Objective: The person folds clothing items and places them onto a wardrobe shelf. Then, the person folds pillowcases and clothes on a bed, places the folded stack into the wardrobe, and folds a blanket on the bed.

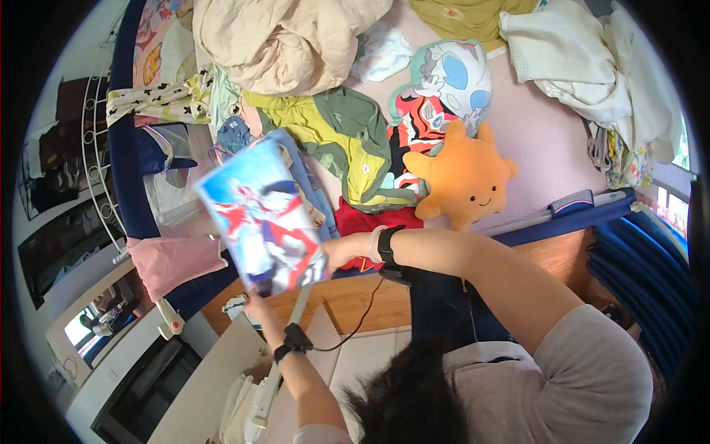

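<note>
A flat rectangular item with a blue, red and white cartoon-hero print [259, 211] is held up over the bed's edge, smeared by motion. My left hand [257, 302] is closed on its lower edge. My right hand [340, 252] grips its right side, fingers partly hidden behind it. Just beyond lie a yellow and dark green garment [362, 159], a red cloth [370, 220] and some blue denim [314, 189]. To the right of my right hand sits an orange star-shaped plush toy [470, 177], leaning against a cartoon-figure cushion [451, 78].
A bundled beige quilt [285, 44] lies at the back of the bed, with white bedding [573, 63] at the right. A blue bed rail [562, 218] runs along the near edge. Pink cloth [174, 263] hangs at the left corner. A black cable [362, 325] trails from my left wrist.
</note>
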The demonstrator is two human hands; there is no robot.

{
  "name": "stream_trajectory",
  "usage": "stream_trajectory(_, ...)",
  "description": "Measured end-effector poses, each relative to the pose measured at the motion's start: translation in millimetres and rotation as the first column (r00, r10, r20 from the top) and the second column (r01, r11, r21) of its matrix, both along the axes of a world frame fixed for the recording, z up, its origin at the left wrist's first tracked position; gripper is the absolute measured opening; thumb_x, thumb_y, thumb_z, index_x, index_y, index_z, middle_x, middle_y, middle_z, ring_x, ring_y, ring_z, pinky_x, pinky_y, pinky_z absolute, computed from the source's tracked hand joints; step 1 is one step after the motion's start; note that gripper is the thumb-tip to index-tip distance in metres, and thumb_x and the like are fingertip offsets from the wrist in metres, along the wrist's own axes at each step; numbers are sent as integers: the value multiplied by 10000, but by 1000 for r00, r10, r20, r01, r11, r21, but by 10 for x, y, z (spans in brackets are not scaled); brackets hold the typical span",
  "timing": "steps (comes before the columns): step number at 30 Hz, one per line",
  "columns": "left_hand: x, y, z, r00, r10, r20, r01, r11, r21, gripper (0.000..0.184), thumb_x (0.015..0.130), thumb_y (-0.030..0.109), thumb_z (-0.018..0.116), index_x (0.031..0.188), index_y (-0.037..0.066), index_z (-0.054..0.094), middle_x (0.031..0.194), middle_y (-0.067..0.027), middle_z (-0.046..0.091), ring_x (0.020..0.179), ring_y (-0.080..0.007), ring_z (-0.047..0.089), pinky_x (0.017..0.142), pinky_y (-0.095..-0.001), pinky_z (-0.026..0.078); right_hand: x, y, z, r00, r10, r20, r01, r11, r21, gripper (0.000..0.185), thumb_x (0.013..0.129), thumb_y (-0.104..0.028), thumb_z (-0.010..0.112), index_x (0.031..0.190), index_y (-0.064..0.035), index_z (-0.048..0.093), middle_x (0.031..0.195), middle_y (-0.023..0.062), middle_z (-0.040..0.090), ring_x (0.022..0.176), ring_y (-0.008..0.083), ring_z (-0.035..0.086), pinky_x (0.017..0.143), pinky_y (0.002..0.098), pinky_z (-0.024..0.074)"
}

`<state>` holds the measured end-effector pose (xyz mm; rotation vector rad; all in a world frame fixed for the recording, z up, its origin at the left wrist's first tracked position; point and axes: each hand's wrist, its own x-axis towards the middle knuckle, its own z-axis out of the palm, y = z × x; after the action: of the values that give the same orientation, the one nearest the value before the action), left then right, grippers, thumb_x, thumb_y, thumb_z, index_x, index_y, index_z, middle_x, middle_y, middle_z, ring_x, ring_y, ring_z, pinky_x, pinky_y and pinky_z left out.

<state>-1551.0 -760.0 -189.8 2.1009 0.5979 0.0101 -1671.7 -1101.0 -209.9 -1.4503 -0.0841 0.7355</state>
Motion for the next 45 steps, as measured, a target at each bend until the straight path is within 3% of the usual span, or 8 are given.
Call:
stream_trajectory(5, -131, -1326, -31, 826, -563, 37, 428, 668, 609, 767, 753, 401, 648, 1304, -25, 329, 1326, -296, 303, 1233, -410, 294, 1003, -502, 253, 128, -244, -297, 978, -183, -100, 135, 921, -365, 698, 641, -397, 697, 1075, 109, 491, 1058, 256, 561, 975, 328, 565, 804, 383, 460)
stream_trajectory(11, -40, -2162, -679, 853, -382, -355, 517, 532, 671, 762, 824, 577, 401, 1414, 202, 100, 1448, -213, 7, 1304, -469, 13, 937, -685, 126, 543, -164, -585, 876, -479, -49, 413, 800, -434, 1136, 598, -557, 698, 1321, 96, 115, 1267, 331, 321, 1196, 429, 338, 989, 423, 312)
stream_trajectory(15, 3, -2350, -818, 865, -300, -401, 501, 498, 708, 739, 838, 601, 347, 1414, 211, 97, 1460, -174, -11, 1316, -438, 9, 950, -675, 106, 985, -160, -582, 468, -820, 331, 876, 381, -297, 917, 626, -460, 717, 1266, 57, 309, 1205, 292, 403, 1152, 400, 378, 959, 426, 313)
stream_trajectory(23, -255, -2145, -574, 933, -349, -92, 298, 602, 741, 662, 885, 504, 355, 1397, 119, 188, 1445, -208, 77, 1317, -420, 79, 988, -618, 94, 1847, -623, 63, 309, -765, 565, 878, 458, 139, 204, 672, -95, 701, 810, 7, 590, 860, 141, 555, 810, 321, 534, 713, 362, 424)
stream_trajectory(29, -524, -2048, -740, 961, -179, -212, 276, 551, 788, 639, 894, 530, 287, 1388, 132, 220, 1430, -204, 155, 1293, -419, 175, 975, -612, 169, 1774, -669, -733, 531, -808, 255, 842, 470, -266, 676, 723, -464, 605, 1121, 59, 446, 1071, 284, 497, 1014, 418, 469, 912, 438, 358)
stream_trajectory(34, -928, -1722, -893, 912, 376, -168, -355, 924, 142, 733, 789, 646, 424, 1280, 103, 378, 1264, -150, 430, 1101, -304, 463, 838, -470, 416, 1120, -513, -858, 701, -711, 60, 693, 659, -293, 1109, 631, -641, 627, 1320, 92, 161, 1297, 301, 334, 1217, 369, 360, 1006, 370, 303)
stream_trajectory(37, -1241, -1724, -771, 857, 55, -512, -479, 449, -754, 749, 702, 698, 497, 1155, 102, 478, 1100, -92, 534, 925, -241, 526, 711, -369, 461, 786, -217, -976, 701, -622, -348, 674, 738, 38, 1061, 622, -617, 664, 1284, 98, 244, 1234, 285, 409, 1190, 316, 401, 969, 331, 339)
stream_trajectory(45, -1020, -1620, -796, 902, 43, -429, -418, 330, -846, 625, 709, 636, 535, 1044, 109, 523, 877, -22, 521, 724, -209, 424, 711, -376, 355, 994, 89, -377, 820, -552, -150, 564, 824, 50, 1011, 611, -636, 661, 1211, 104, 324, 1168, 297, 447, 1121, 378, 447, 944, 375, 363)
